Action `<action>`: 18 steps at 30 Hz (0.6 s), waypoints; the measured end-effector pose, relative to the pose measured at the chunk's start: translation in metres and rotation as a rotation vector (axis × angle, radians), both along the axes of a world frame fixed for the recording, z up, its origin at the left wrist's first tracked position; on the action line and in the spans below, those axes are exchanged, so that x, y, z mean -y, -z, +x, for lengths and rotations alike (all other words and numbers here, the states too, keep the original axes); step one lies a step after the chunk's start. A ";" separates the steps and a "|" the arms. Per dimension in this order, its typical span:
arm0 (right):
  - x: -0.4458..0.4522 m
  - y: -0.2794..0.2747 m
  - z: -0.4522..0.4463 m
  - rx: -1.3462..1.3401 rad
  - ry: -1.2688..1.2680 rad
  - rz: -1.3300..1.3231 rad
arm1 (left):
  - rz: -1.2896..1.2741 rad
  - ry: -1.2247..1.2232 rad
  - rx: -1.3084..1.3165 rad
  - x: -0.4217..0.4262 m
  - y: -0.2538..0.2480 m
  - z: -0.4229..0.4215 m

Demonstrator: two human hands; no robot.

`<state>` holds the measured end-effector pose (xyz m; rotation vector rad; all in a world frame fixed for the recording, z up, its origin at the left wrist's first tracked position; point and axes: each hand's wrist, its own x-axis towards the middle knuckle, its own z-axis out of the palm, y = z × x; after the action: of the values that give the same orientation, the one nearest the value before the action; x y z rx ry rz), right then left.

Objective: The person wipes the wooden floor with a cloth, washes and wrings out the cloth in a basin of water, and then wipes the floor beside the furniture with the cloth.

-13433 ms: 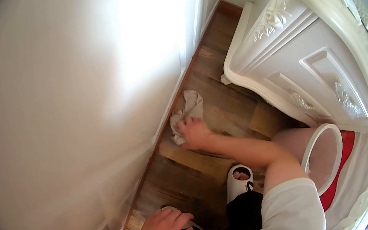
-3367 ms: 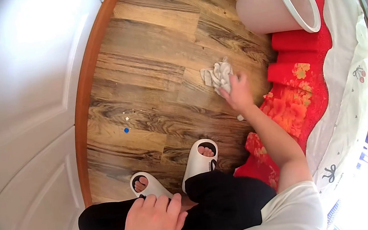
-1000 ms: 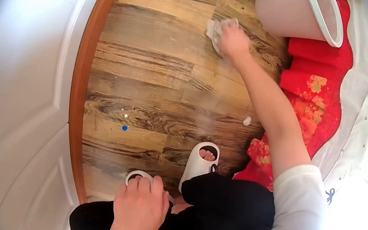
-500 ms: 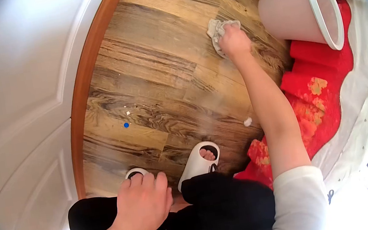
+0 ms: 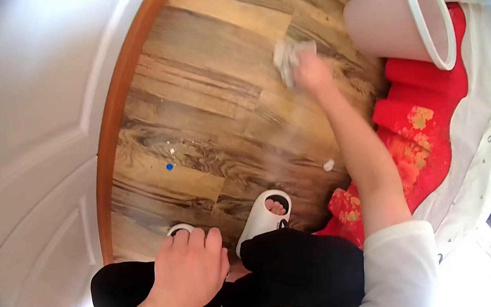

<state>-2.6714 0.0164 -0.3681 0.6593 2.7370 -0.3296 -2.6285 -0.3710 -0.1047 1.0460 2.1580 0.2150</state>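
My right hand (image 5: 312, 73) is closed on a crumpled whitish cloth (image 5: 288, 64), which is pressed against the wood-look floor (image 5: 209, 88). Hand and cloth are slightly blurred. My left hand (image 5: 191, 266) rests near my left knee, back up, with its fingers drooping forward and nothing visible in them; the fingertips are partly hidden. A small blue round object (image 5: 169, 167) lies on the floor among light crumbs (image 5: 172, 151). Nearer my right forearm is a small white crumpled scrap (image 5: 328, 165).
A pale pink bin (image 5: 382, 22) with a white rim lies tipped at the upper right, over red flowered fabric (image 5: 412, 133). White panelled doors (image 5: 27, 111) with a brown wooden edge (image 5: 112, 104) stand at left. My white slipper (image 5: 262, 215) is on the floor.
My right hand has drawn the cloth slightly toward me across the floor. My left hand stays by my knee. The bin and floor scraps keep their places.
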 end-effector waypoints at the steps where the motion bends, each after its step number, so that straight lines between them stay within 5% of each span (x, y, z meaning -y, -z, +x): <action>1: 0.006 0.009 0.033 -0.014 -0.081 0.002 | 0.007 -0.002 -0.009 0.001 0.001 -0.004; 5: 0.044 -0.023 0.108 0.200 -0.040 -0.157 | 0.021 -0.048 0.008 0.011 0.002 -0.005; 8: 0.016 0.026 0.105 -0.008 -0.068 -0.093 | 0.016 -0.045 -0.020 0.013 0.000 0.001; 13: -0.010 0.004 -0.009 -0.018 0.111 -0.047 | -0.004 0.003 0.017 0.002 0.006 0.005; 18: 0.041 0.006 0.052 -0.033 -0.032 -0.112 | 0.019 0.008 0.035 0.003 0.011 0.003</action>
<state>-2.6190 -0.0245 -0.3739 0.5846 2.7332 -0.4857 -2.6256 -0.3745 -0.1159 1.0537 2.1235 0.2484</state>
